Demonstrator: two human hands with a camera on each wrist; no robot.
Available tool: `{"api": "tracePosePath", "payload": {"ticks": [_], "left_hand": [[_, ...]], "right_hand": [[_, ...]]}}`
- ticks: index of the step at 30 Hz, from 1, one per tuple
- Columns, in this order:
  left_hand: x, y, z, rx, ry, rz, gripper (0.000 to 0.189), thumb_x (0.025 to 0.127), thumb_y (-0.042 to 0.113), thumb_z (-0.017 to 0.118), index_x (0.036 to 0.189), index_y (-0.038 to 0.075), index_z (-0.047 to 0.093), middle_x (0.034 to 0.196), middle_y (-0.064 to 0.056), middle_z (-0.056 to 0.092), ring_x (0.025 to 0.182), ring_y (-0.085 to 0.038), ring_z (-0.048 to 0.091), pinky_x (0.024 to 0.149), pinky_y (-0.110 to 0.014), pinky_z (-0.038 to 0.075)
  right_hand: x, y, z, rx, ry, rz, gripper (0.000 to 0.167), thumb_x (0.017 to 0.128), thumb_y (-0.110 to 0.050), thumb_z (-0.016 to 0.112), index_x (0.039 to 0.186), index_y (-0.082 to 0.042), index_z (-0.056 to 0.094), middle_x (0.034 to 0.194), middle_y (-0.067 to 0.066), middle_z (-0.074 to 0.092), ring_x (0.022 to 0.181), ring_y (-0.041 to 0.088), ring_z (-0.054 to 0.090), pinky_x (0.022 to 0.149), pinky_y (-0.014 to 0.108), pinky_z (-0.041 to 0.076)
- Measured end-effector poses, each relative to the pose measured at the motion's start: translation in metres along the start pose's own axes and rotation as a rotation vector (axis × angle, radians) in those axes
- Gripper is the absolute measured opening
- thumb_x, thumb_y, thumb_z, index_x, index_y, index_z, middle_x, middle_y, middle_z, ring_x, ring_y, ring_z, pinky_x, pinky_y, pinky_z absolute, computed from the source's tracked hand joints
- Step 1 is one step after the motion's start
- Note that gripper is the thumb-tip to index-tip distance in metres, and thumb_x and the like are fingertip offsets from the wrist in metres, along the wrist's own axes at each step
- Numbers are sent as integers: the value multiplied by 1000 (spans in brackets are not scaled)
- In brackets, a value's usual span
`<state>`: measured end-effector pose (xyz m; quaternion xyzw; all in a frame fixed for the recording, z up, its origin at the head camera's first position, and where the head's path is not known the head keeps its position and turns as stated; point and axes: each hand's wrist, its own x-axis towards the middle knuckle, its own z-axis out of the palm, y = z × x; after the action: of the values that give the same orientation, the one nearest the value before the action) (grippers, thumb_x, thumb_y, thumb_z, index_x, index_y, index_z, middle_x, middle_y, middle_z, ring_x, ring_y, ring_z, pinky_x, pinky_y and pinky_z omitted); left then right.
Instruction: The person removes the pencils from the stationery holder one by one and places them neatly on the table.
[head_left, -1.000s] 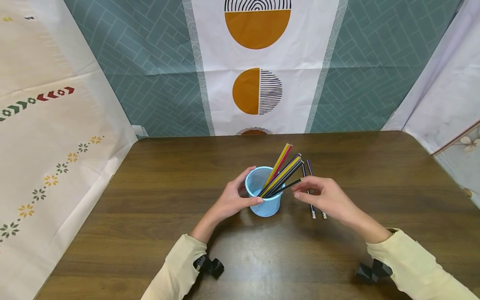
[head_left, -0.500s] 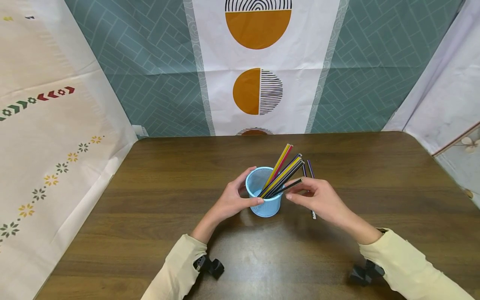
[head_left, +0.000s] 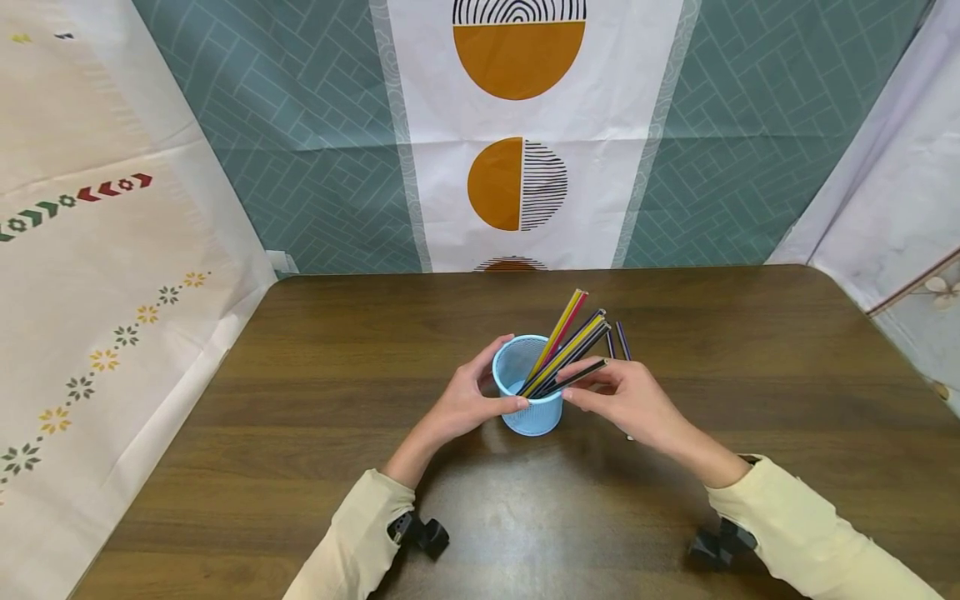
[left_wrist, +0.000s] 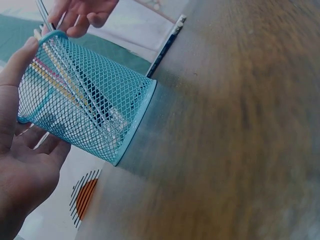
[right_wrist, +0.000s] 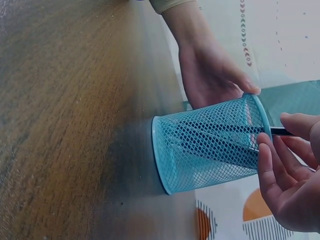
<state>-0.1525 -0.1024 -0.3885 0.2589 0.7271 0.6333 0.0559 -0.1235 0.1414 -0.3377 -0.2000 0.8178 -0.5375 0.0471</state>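
Observation:
A light blue mesh pencil cup (head_left: pixel 532 417) stands on the table, and several pencils (head_left: pixel 564 350) in yellow, red and dark colours lean to the right inside it. My left hand (head_left: pixel 472 396) holds the cup from the left, with the thumb at its near rim. My right hand (head_left: pixel 630 400) is at the cup's right rim, thumb and fingers on either side of a low-leaning black pencil (right_wrist: pixel 281 131). In the right wrist view a small gap shows between thumb and fingers; whether they touch the pencil is unclear.
Two dark pencils (head_left: pixel 624 340) with white ends lie on the brown wooden table (head_left: pixel 337 367), right of the cup and partly behind my right hand. Patterned cloths (head_left: pixel 315 125) hang behind the table and at both sides.
My right hand has moved left along the low black pencil to the cup's rim, covering more of the two loose pencils. The cup, its pencils and my left hand have stayed in place.

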Motion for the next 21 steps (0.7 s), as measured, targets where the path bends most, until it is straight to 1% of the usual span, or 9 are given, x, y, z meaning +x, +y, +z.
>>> {"api": "tracePosePath", "payload": {"ticks": [2, 5, 12, 14, 17, 19, 21], "left_hand": [[0, 0, 0, 0, 1, 0, 84, 79, 12, 81, 148, 4, 34, 132, -18, 53, 115, -35, 55, 97, -47, 44], [0, 0, -1, 0, -1, -3, 83, 79, 12, 80, 148, 4, 34, 132, -19, 53, 115, -35, 55, 97, -48, 43], [0, 0, -1, -3, 6, -6, 84, 79, 12, 81, 148, 6, 35, 132, -18, 53, 115, -34, 55, 97, -46, 44], [0, 0, -1, -6, 5, -5, 83, 79, 13, 81, 148, 6, 35, 132, -18, 53, 115, -34, 55, 97, -46, 44], [0, -1, -1, -9, 3, -4, 83, 79, 13, 81, 148, 6, 35, 132, -18, 53, 115, -34, 55, 98, -47, 44], [0, -1, -1, -13, 0, -3, 83, 79, 14, 81, 148, 5, 35, 132, -19, 53, 115, -35, 55, 98, -48, 43], [0, -1, -1, -14, -1, -6, 83, 79, 14, 80, 148, 5, 34, 132, -20, 52, 115, -36, 55, 98, -49, 43]], "right_hand": [[0, 0, 1, -10, 9, 0, 21, 85, -12, 75, 104, -3, 73, 96, 7, 71, 77, 32, 67, 65, 28, 53], [0, 1, 3, -28, 23, -4, 20, 84, -12, 76, 102, -3, 73, 94, 6, 71, 75, 31, 67, 65, 27, 53], [1, 2, 6, -83, 68, -41, 19, 84, -15, 76, 100, -6, 75, 76, 2, 68, 64, 25, 61, 59, 26, 49], [1, 2, 6, -98, 81, -53, 18, 83, -16, 77, 99, -6, 76, 74, 2, 66, 62, 21, 59, 57, 25, 47], [0, 2, 7, -112, 103, -75, 17, 83, -15, 77, 98, -6, 76, 74, 0, 66, 61, 16, 57, 56, 25, 47], [0, 3, 7, -118, 122, -96, 17, 82, -13, 77, 97, -6, 76, 77, 0, 68, 63, 13, 57, 57, 24, 48], [0, 3, 6, -115, 143, -127, 17, 81, -9, 78, 97, -5, 76, 81, 0, 70, 67, 12, 60, 60, 24, 50]]}}
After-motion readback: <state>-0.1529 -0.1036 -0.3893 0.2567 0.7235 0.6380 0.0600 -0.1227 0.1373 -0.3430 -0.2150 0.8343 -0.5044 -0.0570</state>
